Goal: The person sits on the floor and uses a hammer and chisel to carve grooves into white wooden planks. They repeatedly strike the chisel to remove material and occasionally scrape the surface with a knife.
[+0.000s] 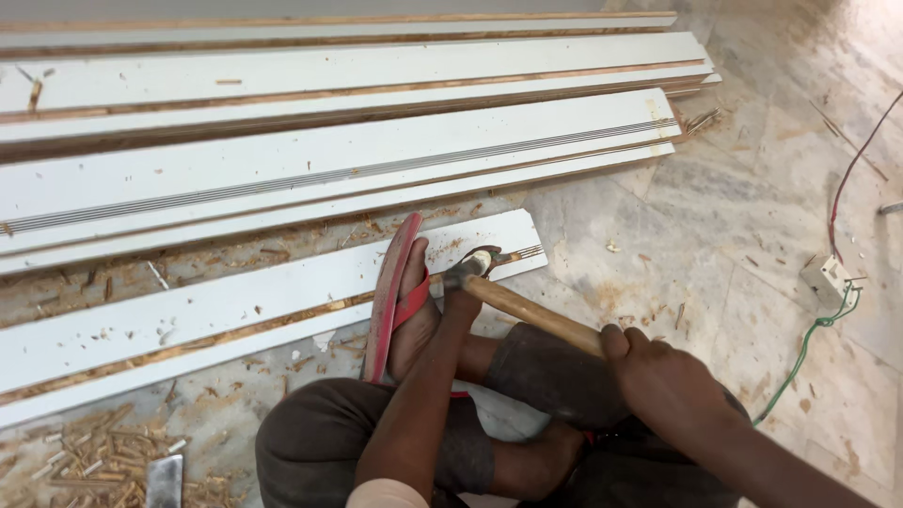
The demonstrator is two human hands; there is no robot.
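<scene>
Marble-like grey floor tiles (752,216) with pale veining are seen from the head camera, strewn with wood chips and splinters (103,461), thickest at the lower left. Several long white-faced boards with raw brown wooden edges (329,150) are laid side by side across the upper part of the floor. A small white electrical box (826,279) with green and red wires lies well apart at the right. A flat metal blade (165,482) is seen among the chips at the bottom edge.

Nearest the person, a shorter white-faced board with a brown wooden strip along its length (235,306) is laid on the floor, its right end showing a few dark grooves. A foot in a red rubber sandal (395,296) is pressed on this end. A claw hammer with a light wooden handle and dark steel head (527,310) is held with its head at the board's end, just beside the foot. The right hand (663,376) is closed around the handle's lower part in a firm grip. The left hand (458,287) is reached to the hammer head, its fingers at the board end; whether anything is pinched there cannot be told.
</scene>
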